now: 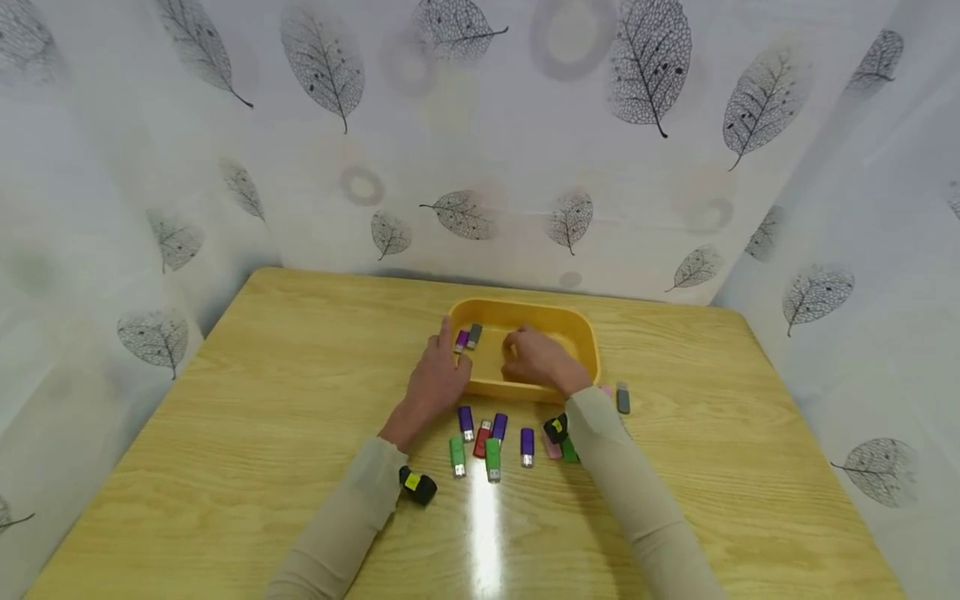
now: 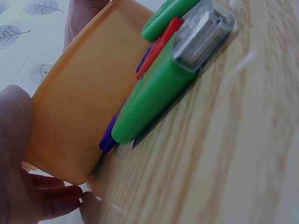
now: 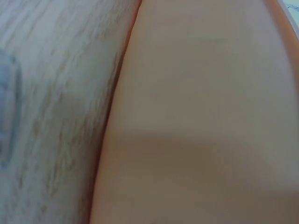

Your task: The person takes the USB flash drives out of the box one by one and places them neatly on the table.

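A yellow-orange plastic tray [image 1: 480,388] stands toward the back of the table. My left hand [image 1: 437,379] grips its left front corner, thumb at the rim and fingers along the outside wall, as the left wrist view also shows. Inside, at the left end, lie a purple USB stick [image 1: 462,340] and a grey one [image 1: 475,335]. My right hand [image 1: 542,358] reaches over the front wall into the tray, fingers bent downward; I cannot tell whether it holds anything. Close up, the tray's outer wall [image 3: 201,93] fills most of the right wrist view.
In front of the tray lie several USB sticks: purple [image 1: 527,446], red [image 1: 481,443], green [image 1: 492,458] and, partly under the right forearm, pink [image 1: 552,448]. A grey stick [image 1: 623,398] lies right of the tray. Leaf-patterned cloth [image 1: 465,167] hangs behind the table [image 1: 300,367].
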A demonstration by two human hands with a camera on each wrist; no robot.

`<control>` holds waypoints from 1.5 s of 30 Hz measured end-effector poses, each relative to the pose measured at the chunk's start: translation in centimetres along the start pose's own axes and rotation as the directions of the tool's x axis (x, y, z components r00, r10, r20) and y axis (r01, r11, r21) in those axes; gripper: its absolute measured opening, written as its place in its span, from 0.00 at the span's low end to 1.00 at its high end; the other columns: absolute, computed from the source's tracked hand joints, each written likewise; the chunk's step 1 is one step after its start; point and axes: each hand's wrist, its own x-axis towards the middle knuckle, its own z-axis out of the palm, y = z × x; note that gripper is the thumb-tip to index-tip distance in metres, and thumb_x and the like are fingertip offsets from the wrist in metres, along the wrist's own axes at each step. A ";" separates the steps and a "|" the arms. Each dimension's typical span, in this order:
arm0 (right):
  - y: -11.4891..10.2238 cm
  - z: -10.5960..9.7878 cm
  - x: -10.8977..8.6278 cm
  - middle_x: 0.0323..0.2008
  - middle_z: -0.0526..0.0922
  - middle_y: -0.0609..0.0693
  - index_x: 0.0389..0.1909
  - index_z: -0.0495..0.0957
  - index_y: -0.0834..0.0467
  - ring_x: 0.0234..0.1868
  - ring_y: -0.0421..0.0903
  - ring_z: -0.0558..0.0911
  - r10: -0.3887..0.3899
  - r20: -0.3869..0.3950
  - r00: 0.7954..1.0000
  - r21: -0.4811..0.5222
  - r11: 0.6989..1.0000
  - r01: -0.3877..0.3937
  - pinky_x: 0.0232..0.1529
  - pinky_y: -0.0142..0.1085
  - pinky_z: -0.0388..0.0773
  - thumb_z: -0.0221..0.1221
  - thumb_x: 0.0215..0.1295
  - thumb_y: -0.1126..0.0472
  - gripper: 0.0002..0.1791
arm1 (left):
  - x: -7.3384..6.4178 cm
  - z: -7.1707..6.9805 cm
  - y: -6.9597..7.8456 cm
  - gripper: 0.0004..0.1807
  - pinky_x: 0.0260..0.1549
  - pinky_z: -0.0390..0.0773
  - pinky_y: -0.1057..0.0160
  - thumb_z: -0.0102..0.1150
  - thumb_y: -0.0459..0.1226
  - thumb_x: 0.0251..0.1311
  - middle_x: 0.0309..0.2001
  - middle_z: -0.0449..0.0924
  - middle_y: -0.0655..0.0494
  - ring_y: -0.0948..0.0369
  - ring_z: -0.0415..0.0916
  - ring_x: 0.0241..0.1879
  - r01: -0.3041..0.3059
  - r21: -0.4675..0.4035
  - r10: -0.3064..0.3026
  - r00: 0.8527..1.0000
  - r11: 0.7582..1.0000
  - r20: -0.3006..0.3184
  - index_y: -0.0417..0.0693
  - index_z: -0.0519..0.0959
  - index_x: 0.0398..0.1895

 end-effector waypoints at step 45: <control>-3.4 0.8 5.3 0.50 0.76 0.56 0.54 0.73 0.60 0.49 0.50 0.77 -0.068 0.012 0.998 -0.060 0.996 0.069 0.56 0.43 0.76 0.63 0.66 0.55 0.21 | 0.2 -0.1 -0.2 0.42 0.53 0.77 0.44 0.47 0.43 0.67 0.63 0.66 0.34 0.44 0.74 0.51 -0.009 0.012 0.009 1.000 1.000 -0.001 0.44 0.43 0.80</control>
